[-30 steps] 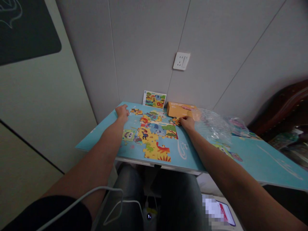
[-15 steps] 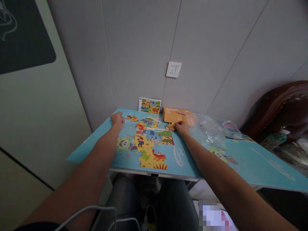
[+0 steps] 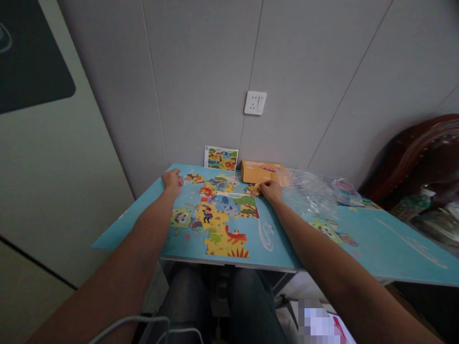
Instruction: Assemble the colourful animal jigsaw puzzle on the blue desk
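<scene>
My right hand (image 3: 271, 191) rests near the back of the table with its thumb and fingers pinched on a jigsaw puzzle piece (image 3: 254, 190), just in front of an orange box. At the table's back left, my left hand (image 3: 172, 181) lies curled, with nothing visible in it. Beside it are loose puzzle pieces (image 3: 194, 178). Between my arms lies a partly joined animal jigsaw (image 3: 217, 217), showing an elephant, a tree and a red animal on yellow. More pieces (image 3: 224, 182) lie at its far edge.
A picture card (image 3: 221, 158) leans on the wall beside the orange box (image 3: 262, 171). Crumpled clear plastic (image 3: 310, 193) spreads to the right of my right hand. The light blue table (image 3: 138, 228) carries printed cartoon figures. A wall socket (image 3: 255, 102) sits above.
The camera view has shifted slightly. Both hands stay in nearly the same places, the right one still at the puzzle piece.
</scene>
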`<state>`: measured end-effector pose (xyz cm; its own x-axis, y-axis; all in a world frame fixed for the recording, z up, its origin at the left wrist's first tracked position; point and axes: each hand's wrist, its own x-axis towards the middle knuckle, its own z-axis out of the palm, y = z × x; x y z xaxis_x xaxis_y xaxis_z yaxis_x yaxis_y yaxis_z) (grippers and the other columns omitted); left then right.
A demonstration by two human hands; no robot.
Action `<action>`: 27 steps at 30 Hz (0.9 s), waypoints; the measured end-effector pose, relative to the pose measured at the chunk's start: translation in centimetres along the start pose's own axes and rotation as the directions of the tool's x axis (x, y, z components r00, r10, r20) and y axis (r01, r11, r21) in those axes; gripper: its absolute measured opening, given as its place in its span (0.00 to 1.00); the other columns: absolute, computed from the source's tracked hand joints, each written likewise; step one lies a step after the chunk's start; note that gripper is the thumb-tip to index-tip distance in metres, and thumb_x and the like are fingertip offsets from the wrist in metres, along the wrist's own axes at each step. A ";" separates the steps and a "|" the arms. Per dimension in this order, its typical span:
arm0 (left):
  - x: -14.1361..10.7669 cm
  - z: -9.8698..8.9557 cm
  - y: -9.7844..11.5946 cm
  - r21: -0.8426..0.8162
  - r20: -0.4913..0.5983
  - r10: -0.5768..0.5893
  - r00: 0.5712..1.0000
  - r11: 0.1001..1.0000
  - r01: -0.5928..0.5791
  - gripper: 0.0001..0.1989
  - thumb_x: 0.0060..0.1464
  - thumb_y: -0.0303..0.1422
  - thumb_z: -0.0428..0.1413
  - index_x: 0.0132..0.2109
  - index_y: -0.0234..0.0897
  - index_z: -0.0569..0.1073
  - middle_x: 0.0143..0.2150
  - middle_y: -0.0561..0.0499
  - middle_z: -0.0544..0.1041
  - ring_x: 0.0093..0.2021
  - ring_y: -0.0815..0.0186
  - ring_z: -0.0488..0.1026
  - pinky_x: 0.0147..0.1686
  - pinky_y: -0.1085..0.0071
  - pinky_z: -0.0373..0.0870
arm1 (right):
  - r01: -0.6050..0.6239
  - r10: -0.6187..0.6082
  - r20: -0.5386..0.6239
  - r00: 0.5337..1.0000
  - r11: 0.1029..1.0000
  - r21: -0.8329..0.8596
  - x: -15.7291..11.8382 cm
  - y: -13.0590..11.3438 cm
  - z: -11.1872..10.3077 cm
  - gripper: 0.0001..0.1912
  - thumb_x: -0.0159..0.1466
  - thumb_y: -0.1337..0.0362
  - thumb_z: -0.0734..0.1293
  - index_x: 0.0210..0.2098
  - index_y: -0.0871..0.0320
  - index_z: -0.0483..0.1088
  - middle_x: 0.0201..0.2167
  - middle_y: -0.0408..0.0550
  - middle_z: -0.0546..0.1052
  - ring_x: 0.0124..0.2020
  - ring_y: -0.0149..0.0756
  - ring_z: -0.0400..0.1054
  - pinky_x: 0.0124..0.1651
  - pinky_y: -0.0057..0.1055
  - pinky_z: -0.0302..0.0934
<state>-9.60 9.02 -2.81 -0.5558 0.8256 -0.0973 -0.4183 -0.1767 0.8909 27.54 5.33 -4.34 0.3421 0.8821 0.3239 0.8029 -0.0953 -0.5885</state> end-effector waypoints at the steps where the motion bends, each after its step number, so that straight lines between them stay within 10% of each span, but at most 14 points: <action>1: 0.0 0.0 0.0 0.003 -0.003 -0.001 1.000 1.000 0.001 0.09 0.61 0.34 0.53 0.41 0.30 0.70 0.30 0.54 0.69 0.22 0.76 0.64 0.19 0.79 0.64 | 0.000 0.000 0.002 1.000 1.000 0.001 0.0 0.0 0.0 0.15 0.57 0.62 0.61 0.32 0.63 0.77 0.29 0.53 0.79 0.33 0.37 0.72 0.32 0.26 0.59; 27: -0.2 0.0 0.0 0.023 0.026 0.029 0.999 0.999 -0.030 0.09 0.61 0.34 0.53 0.39 0.30 0.70 0.28 0.56 0.68 0.21 0.77 0.63 0.18 0.80 0.62 | -0.039 0.037 0.023 0.999 0.997 0.068 0.4 0.0 0.1 0.12 0.56 0.62 0.62 0.28 0.60 0.76 0.25 0.49 0.77 0.29 0.35 0.70 0.29 0.25 0.55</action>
<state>-9.50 8.89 -2.73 -0.5493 0.8335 -0.0596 -0.3850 -0.1891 0.9034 27.64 5.71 -4.33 0.3603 0.8883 0.2848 0.7541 -0.0977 -0.6494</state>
